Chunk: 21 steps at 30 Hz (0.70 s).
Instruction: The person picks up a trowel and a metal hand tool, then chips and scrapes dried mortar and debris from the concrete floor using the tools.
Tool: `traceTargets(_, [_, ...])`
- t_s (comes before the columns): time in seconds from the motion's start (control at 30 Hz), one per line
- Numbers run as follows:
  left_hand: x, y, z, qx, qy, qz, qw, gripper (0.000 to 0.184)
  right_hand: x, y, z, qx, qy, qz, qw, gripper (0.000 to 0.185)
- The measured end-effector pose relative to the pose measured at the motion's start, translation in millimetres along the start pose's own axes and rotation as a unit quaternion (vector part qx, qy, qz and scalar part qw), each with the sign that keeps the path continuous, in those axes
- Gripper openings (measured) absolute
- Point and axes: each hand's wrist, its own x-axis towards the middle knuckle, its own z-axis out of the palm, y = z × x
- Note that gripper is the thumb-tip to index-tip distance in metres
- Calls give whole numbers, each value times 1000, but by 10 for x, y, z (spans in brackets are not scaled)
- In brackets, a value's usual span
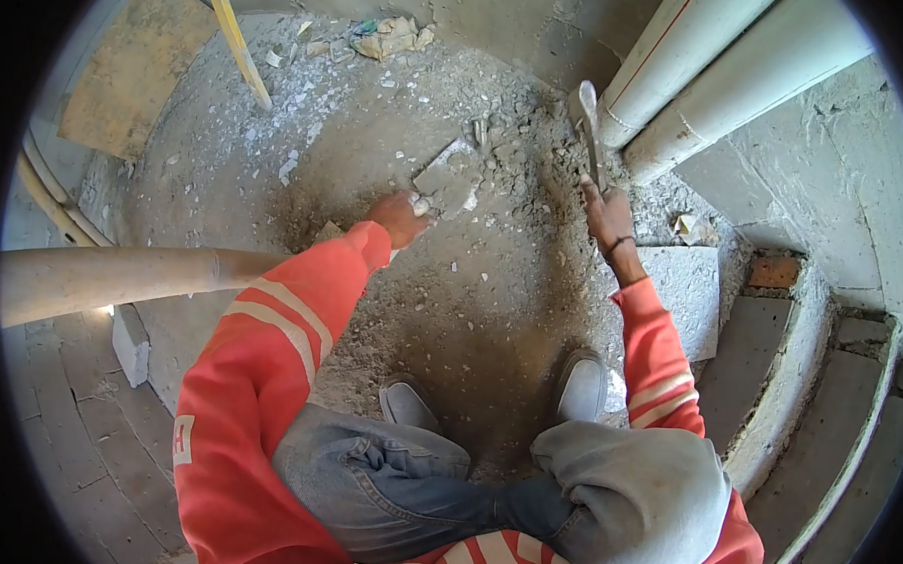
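Observation:
My left hand (pixel 400 219) is closed low over the dusty floor, left of centre. It grips a trowel (pixel 442 168) whose flat, dust-coated blade points up and right, against loose rubble. Farther right, my right hand (pixel 610 220) is wrapped round a long metal tool (pixel 588 118) with a rounded, flattened end. That tool points away from me, near the foot of the pipes; its exact kind is unclear. Broken mortar and grit (pixel 521 150) lie between the two tools.
Two thick pale pipes (pixel 667 81) rise at the far right corner. A tan pipe (pixel 123 281) crosses at left, and a yellow pole (pixel 236 41) leans behind. A grey slab (pixel 682 290) lies below my right forearm. Crumpled wrapping (pixel 390 37) rests by the back wall.

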Motion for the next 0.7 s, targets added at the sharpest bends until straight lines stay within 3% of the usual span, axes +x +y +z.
traceTargets(0.03, [22, -65, 43, 14, 18, 12, 1000, 53, -91, -175, -140, 19, 28, -35, 999, 60])
traceTargets(0.07, [20, -86, 68, 20, 24, 18, 999, 53, -203, -375, -310, 33, 17, -2, 999, 57])
traceTargets(0.17, [54, -77, 29, -16, -1, 16, 1000, 51, -455, -659, -604, 67, 129, -165, 976, 53])
traceTargets(0.2, [103, -94, 36, -31, -10, 14, 999, 51, -518, -721, -672, 41, 147, -175, 973, 45])
traceTargets(0.3, [210, -115, 87, -12, 22, 25, 999, 51, -457, -342, -457, 52, 184, -190, 963, 35])
traceTargets(0.33, [214, -82, 77, 4, 23, 24, 999, 52, -407, -163, -317, 45, 178, -155, 971, 30])
traceTargets(0.37, [203, -53, 70, 20, 25, 23, 999, 53, -348, 87, -164, 41, 178, -167, 969, 38])
traceTargets(0.43, [153, -13, 64, 14, 24, 19, 999, 53, -17, 900, 173, -77, 19, -14, 997, 49])
traceTargets(0.57, [114, -104, 101, 35, 40, 39, 998, 55, -152, 509, -11, -65, 3, -13, 998, 58])
traceTargets(0.67, [103, -186, 148, 48, 61, 46, 996, 56, -497, -149, -356, 77, 47, -31, 995, 58])
traceTargets(0.7, [85, -193, 152, 49, 64, 44, 996, 56, -578, -285, -489, 63, 53, -48, 995, 56])
